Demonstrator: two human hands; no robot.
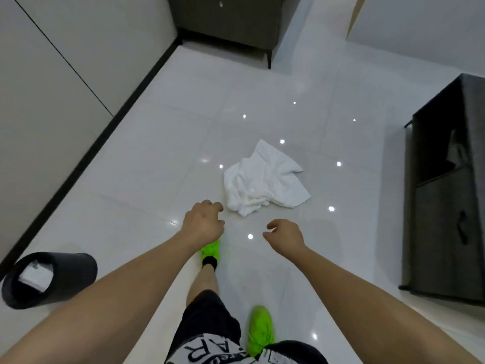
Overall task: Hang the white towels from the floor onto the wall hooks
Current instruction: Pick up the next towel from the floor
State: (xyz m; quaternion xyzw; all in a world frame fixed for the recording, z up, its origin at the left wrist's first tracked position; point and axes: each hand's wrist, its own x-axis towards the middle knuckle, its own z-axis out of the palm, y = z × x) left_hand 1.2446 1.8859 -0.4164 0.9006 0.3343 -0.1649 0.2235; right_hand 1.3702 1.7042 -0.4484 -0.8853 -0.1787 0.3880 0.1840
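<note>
Both grips, left hand [203, 222] and right hand [284, 233], hang loosely curled, empty, short of the crumpled white terry towel [262, 179] just ahead, apparently readying to gather it.

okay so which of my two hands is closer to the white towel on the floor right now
Your left hand. Its fingertips almost reach the near edge of the white towel, while your right hand hangs further back over bare floor.

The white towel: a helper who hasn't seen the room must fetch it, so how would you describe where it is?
On the glossy white tiled floor, between the dark cabinet and the wall, lies the white towel. It sits just ahead of the left hand and right hand. It is the only crumpled cloth there.
</note>
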